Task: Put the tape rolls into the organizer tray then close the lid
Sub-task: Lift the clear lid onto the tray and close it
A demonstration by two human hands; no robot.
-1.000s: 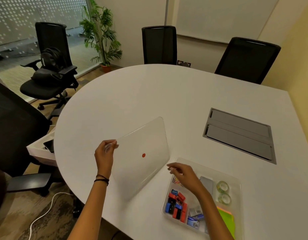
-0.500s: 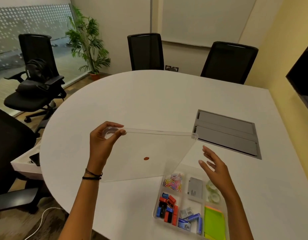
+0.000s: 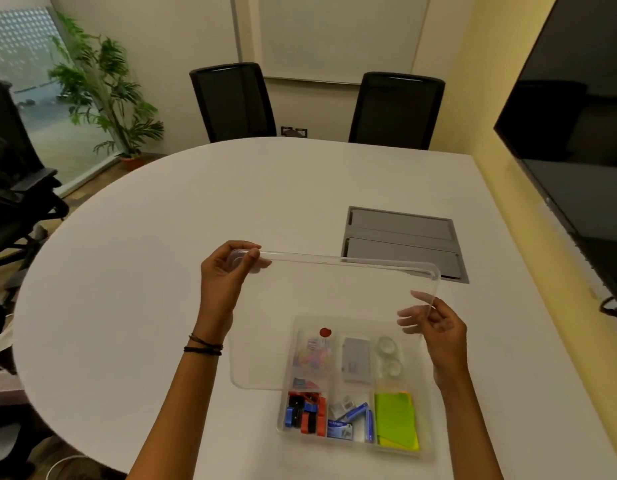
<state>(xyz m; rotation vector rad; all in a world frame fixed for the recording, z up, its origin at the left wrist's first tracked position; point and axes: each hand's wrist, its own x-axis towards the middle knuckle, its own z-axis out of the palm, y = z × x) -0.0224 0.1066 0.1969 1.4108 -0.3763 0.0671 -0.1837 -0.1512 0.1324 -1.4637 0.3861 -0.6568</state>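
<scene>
Head camera view: two tape rolls (image 3: 387,355) sit one behind the other in the far right compartment of a clear organizer tray (image 3: 427,441) at the near edge of a white table (image 3: 161,271). A clear lid (image 3: 335,299) with a red dot (image 3: 325,332) is held tilted above the tray's far half, not yet seated, so the rolls show hazily through it. The left hand (image 3: 224,282) pinches the lid's far left corner between thumb and fingers; the right hand (image 3: 435,323) grips its right edge, fingers curled around the rim. Colored clips, a gray box, blue and red pieces and a green notepad (image 3: 395,419) fill the other compartments. Beyond the tray, a gray cable hatch (image 3: 404,237) is set into the tabletop. Two black chairs (image 3: 232,102) stand at the far side, a potted plant (image 3: 106,91) at far left, a dark screen (image 3: 574,140) on the right wall.
</scene>
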